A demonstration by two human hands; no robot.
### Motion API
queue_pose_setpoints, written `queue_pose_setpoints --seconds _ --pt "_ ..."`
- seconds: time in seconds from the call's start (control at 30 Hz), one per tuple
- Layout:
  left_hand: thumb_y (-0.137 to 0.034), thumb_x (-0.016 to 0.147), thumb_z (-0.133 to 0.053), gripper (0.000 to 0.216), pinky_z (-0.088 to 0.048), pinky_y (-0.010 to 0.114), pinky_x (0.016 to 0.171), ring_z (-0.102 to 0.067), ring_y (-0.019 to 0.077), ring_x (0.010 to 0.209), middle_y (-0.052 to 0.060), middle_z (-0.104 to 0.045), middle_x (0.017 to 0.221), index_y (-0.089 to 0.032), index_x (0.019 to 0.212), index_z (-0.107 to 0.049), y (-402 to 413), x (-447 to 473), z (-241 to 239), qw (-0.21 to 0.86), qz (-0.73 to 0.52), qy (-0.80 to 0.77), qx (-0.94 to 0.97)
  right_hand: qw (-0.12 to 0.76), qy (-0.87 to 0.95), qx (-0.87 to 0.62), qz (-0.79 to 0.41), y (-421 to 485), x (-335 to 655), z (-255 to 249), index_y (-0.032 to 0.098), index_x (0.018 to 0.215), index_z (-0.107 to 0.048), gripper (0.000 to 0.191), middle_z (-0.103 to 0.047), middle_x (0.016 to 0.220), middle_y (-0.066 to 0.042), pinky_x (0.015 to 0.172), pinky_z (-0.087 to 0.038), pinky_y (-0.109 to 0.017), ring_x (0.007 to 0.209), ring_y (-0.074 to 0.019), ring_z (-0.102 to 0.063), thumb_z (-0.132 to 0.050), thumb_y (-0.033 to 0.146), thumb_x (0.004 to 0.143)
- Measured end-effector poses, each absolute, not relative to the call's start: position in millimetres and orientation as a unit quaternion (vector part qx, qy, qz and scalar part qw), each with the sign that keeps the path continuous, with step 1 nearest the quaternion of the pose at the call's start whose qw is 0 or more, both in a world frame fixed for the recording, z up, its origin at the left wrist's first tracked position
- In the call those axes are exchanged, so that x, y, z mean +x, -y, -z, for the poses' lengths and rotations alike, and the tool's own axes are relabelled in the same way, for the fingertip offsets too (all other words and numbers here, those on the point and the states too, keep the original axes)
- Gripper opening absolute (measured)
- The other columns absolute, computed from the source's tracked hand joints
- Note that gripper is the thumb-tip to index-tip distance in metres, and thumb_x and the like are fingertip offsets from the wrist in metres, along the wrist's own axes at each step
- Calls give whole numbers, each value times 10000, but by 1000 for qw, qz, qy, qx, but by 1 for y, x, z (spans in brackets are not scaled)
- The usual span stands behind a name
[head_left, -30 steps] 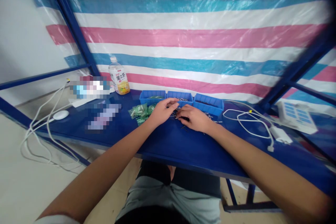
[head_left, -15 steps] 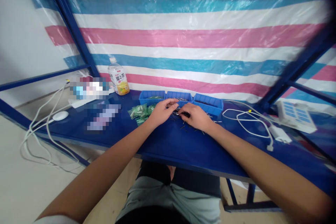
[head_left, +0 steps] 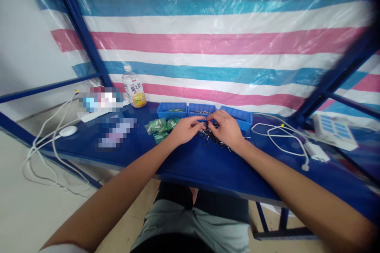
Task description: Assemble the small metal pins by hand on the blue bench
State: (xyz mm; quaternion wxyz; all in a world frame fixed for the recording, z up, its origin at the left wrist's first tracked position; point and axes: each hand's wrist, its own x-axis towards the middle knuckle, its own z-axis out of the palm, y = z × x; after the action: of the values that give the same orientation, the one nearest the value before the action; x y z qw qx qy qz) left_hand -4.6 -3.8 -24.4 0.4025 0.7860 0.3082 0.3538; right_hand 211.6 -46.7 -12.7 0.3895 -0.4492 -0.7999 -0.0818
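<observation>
My left hand [head_left: 187,129] reaches in from the left, fingers bent towards the thumb. Its fingertips come right up to those of my right hand [head_left: 226,127], whose thumb and fingers are curled in a pinch. Whatever lies between the fingertips is too small to make out. Below and around them a loose pile of thin black and silver pin-like pieces [head_left: 219,141] is spread on the blue table [head_left: 190,162], partly covered by my right hand. Left of my left hand lie green plastic packets [head_left: 157,126] with small pale pieces inside.
Behind my hands stand a left blue bin [head_left: 172,115], a middle blue bin [head_left: 194,113] with silver pieces and a right blue bin [head_left: 245,125] with dark pieces. A drink bottle [head_left: 138,93] stands back left. White cables [head_left: 276,150] and a power strip [head_left: 335,132] lie right.
My right hand has lifted slightly off the pile, its fingers turning towards the left hand. My left fingers have straightened to the right, so both hands' fingertips now meet and more pieces show.
</observation>
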Motion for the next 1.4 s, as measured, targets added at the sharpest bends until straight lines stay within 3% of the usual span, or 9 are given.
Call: queue_pose_setpoints --seconds 0.17,0.47,0.57,0.77,0.9,1.03,1.2,1.3,1.4 --pt "-373 977 -647 442 -620 362 855 -754 248 1008 118 -783 1208 -181 1371 -697 -2 -2 30 434 -360 -294 772 400 804 -434 81 51 208 14 223 990 -705 150 -731 980 -76 861 -545 -403 966 -272 -659 -603 127 937" --pt "-327 886 -757 302 -602 336 837 -728 178 825 102 -797 1057 -139 1122 -771 -1 -3 18 492 -395 -317 708 411 828 -380 38 51 205 15 236 1068 -704 130 -732 1044 -80 918 -541 -430 1001 -270 -666 -629 185 974" --pt "-349 878 -778 302 -602 343 843 -722 170 793 101 -797 995 -136 1091 -764 2 -4 14 501 -400 -330 693 423 820 -385 10 52 205 14 231 1050 -709 98 -729 1007 -77 868 -541 -411 954 -258 -670 -642 216 981" --pt "-340 796 -860 307 -591 392 925 -757 204 918 115 -794 1005 -135 959 -701 -1 -5 19 519 -445 -302 664 450 784 -424 -57 50 205 16 230 1009 -715 75 -718 923 -51 732 -541 -354 863 -224 -688 -660 262 970" --pt "-281 772 -864 291 -577 420 970 -769 229 1005 123 -796 1053 -151 879 -626 -4 -7 21 489 -455 -296 683 470 757 -433 -136 47 205 21 230 1054 -707 179 -734 972 -62 688 -565 -345 871 -227 -707 -713 369 942" --pt "-279 784 -843 249 -591 393 923 -775 221 938 102 -801 992 -155 868 -645 -2 -7 20 449 -435 -311 716 486 729 -443 -188 44 204 23 239 1173 -712 331 -744 993 -69 661 -566 -333 885 -231 -712 -750 440 913" --pt "-285 774 -856 237 -603 369 896 -781 228 925 81 -806 934 -163 913 -707 3 -5 18 423 -424 -328 731 478 736 -447 -173 44 206 21 245 976 -781 225 -757 948 -56 709 -551 -342 847 -219 -710 -721 459 938" --pt "-307 833 -815 257 -603 380 940 -782 236 980 93 -817 1012 -174 1046 -756 4 -6 15 412 -422 -322 741 481 734 -455 -151 44 207 20 241 956 -777 213 -760 924 -50 718 -540 -337 849 -218 -708 -707 441 951" --pt "-369 871 -789 260 -601 392 967 -777 242 984 96 -817 1057 -184 1054 -790 5 -7 11 373 -427 -328 756 470 746 -458 -108 46 208 20 235 943 -773 195 -743 883 -46 710 -515 -332 814 -209 -689 -669 396 979"
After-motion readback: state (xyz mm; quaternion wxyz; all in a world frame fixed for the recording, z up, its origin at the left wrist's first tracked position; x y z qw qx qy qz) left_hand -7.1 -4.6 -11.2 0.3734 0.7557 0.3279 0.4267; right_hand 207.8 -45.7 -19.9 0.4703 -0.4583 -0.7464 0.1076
